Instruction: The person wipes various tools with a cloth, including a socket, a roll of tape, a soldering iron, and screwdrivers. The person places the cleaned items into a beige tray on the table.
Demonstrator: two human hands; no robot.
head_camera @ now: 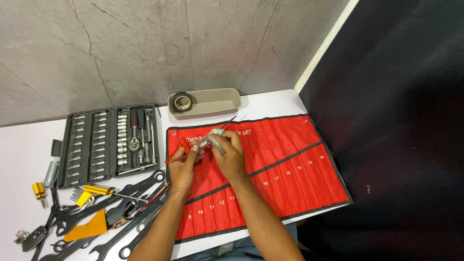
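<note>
Far left on the white table (pixel 24 145): a small yellow screwdriver (pixel 38 190), a key fob (pixel 35 238), and a heap of black wrenches (pixel 116 212) with an orange scraper (pixel 89 227) and yellow hex keys (pixel 92 193) lying among them. Above the heap I see an open black socket case (pixel 108 142), sockets in rows, ratchet in the right half.

Centre: my left hand (pixel 186 166) is curled around a red coiled cord (pixel 180 150), thumb and fingers closed on it. Touching it, my right hand (pixel 227 154) pinches a slim tester probe (pixel 217 137) with a pale clear handle, its thin metal tip pointing up and right. Both hands hover over the upper left part of the red tool roll (pixel 285 154), which lies flat and unrolled with its pockets facing up.

Behind the hands, against the grey wall: a beige tray (pixel 217 101) with a roll of black tape (pixel 182 102) at its left end.

Right: dark floor (pixel 411 145) beyond the table edge.
</note>
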